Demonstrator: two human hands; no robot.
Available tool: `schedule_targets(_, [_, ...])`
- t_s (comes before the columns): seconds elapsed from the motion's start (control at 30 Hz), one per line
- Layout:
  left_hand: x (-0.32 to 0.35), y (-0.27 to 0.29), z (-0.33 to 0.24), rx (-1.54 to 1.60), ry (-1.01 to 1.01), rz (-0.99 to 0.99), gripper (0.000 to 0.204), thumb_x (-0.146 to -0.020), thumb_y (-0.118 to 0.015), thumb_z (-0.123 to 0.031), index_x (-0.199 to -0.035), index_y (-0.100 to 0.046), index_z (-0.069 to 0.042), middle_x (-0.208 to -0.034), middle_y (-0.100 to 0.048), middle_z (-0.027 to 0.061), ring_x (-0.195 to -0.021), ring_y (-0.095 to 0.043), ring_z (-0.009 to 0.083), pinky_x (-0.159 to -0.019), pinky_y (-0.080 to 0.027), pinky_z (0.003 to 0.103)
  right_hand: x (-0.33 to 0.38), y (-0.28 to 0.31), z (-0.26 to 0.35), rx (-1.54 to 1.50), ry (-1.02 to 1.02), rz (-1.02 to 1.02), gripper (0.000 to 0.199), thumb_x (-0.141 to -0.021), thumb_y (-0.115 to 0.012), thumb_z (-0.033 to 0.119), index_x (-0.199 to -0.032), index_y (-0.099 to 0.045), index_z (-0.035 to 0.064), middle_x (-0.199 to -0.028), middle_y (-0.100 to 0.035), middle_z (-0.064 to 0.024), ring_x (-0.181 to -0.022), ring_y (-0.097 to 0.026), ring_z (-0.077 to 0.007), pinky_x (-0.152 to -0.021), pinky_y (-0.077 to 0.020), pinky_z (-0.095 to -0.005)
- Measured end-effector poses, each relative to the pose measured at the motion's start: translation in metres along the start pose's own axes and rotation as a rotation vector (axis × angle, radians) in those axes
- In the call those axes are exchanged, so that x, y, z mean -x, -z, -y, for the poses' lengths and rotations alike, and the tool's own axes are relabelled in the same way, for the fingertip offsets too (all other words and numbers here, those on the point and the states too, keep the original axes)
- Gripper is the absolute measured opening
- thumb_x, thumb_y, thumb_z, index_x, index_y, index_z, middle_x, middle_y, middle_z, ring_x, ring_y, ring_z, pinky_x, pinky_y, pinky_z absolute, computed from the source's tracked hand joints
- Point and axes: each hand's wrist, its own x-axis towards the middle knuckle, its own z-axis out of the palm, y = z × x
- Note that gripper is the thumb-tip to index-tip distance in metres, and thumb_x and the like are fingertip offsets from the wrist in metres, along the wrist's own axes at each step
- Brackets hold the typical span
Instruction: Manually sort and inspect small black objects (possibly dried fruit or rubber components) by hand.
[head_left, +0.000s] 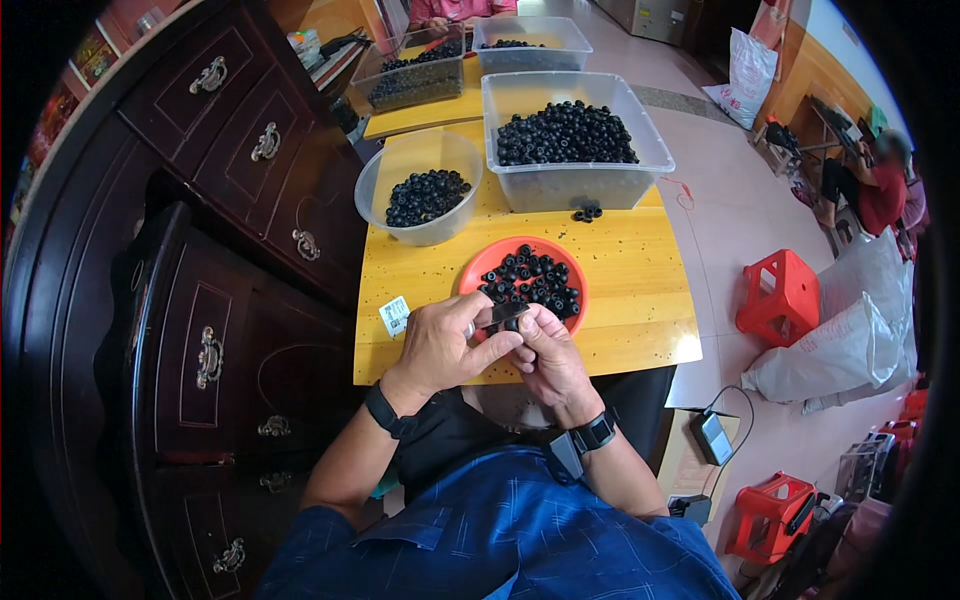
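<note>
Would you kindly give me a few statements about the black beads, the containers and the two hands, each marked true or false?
1. The orange plate holds black beads. True.
2. The round clear bowl is empty. False: black beads lie in it.
3. Both hands meet above the near edge of the yellow table, the left hand and the right hand pinching a small dark piece between them. True.
4. The large clear tub stands on the floor. False: it stands on the yellow table, behind the plate.
5. A red stool stands on the floor to the right of the table. True.
</note>
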Motion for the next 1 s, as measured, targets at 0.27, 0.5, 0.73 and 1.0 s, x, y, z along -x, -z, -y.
schedule_targets(0.27, [0.000,-0.002,-0.001,-0.054,-0.023,0.033,0.034,-0.081,-0.078,-0.036,-0.086,-0.062,-0.006,-0.070,-0.064,0.0085,-0.061,-0.064,0.0248,-0.055,-0.047,0.034,0.001,-0.004,0.002,0.044,-0.027,0.008,0.011,-0.099,-0.059,0.020,-0.101,-0.061,0.0084,-0.088,-0.062,0.0005,-0.060,-0.044,-0.0019,-0.054,-0.0398,-0.0148])
schedule_targets(0.5, [-0.001,-0.003,-0.003,-0.075,-0.052,0.017,0.035,-0.084,-0.074,-0.039,-0.081,-0.061,-0.006,-0.067,-0.061,0.0086,-0.059,-0.063,0.0263,-0.053,-0.046,0.035,0.003,-0.006,0.003,0.064,-0.009,0.009,0.012,-0.099,-0.060,0.019,-0.101,-0.061,0.0080,-0.086,-0.062,0.0010,-0.059,-0.044,-0.0017,-0.053,-0.0394,-0.0150])
schedule_targets(0.73, [0.001,-0.009,0.000,-0.056,-0.065,0.001,0.041,-0.085,-0.072,-0.042,-0.070,-0.056,-0.007,-0.060,-0.055,0.0096,-0.054,-0.059,0.0273,-0.050,-0.045,0.037,0.002,0.000,0.001,0.096,-0.008,-0.022,0.015,-0.097,-0.063,0.019,-0.106,-0.063,0.0074,-0.082,-0.060,0.0029,-0.058,-0.044,-0.0017,-0.052,-0.0385,-0.0150])
schedule_targets(1.0, [0.007,-0.012,0.005,0.446,0.173,-0.014,0.012,-0.088,-0.071,-0.012,-0.087,-0.063,-0.003,-0.069,-0.059,-0.0040,-0.060,-0.047,0.0033,-0.056,-0.041,0.023,0.004,-0.004,-0.001,0.104,-0.019,-0.071,0.012,-0.098,-0.062,0.021,-0.103,-0.061,0.0100,-0.076,-0.054,0.0055,-0.057,-0.043,-0.0026,-0.050,-0.0354,-0.0167])
